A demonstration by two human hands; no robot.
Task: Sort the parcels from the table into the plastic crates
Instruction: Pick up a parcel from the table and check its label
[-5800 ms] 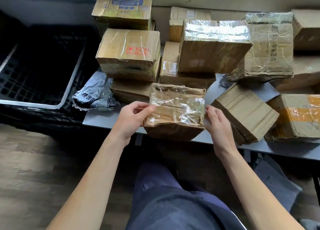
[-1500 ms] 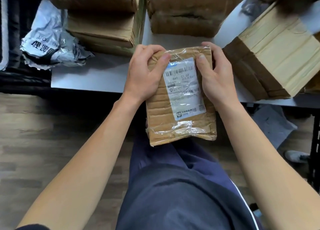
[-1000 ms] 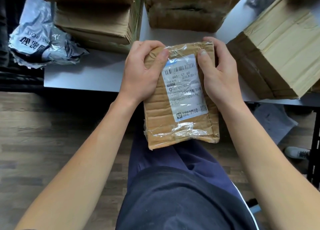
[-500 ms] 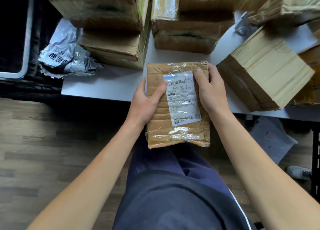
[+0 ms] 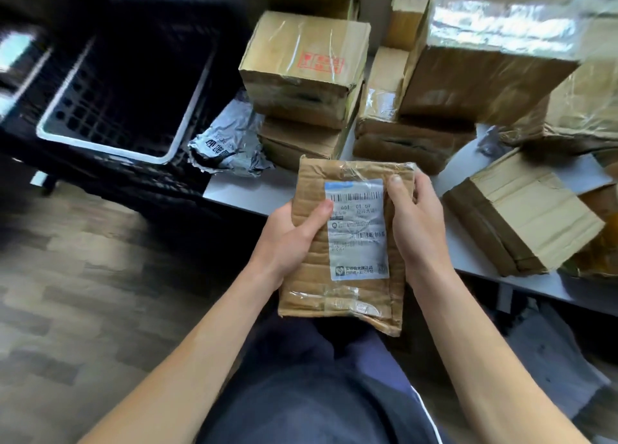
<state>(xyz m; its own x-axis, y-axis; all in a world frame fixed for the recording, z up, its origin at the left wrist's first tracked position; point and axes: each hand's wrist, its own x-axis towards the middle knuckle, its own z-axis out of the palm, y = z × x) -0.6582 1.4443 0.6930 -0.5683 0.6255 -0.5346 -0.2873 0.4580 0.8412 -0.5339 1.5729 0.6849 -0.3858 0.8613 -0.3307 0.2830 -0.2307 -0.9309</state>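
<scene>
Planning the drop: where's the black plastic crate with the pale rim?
Head view, upper left: the black plastic crate sits off the left end of the grey table, beside the crumpled silver mailer bag.

Bare forearms [image 5: 200,360]; dark navy trousers [image 5: 317,403] with white side stripe

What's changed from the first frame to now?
The labelled parcel left the table: both hands lifted it, flipped it label-up and drew it over the lap. The left hand has since slid down its left edge; right hand grips the right edge. Unmoved: other boxes, grey bag.
</scene>
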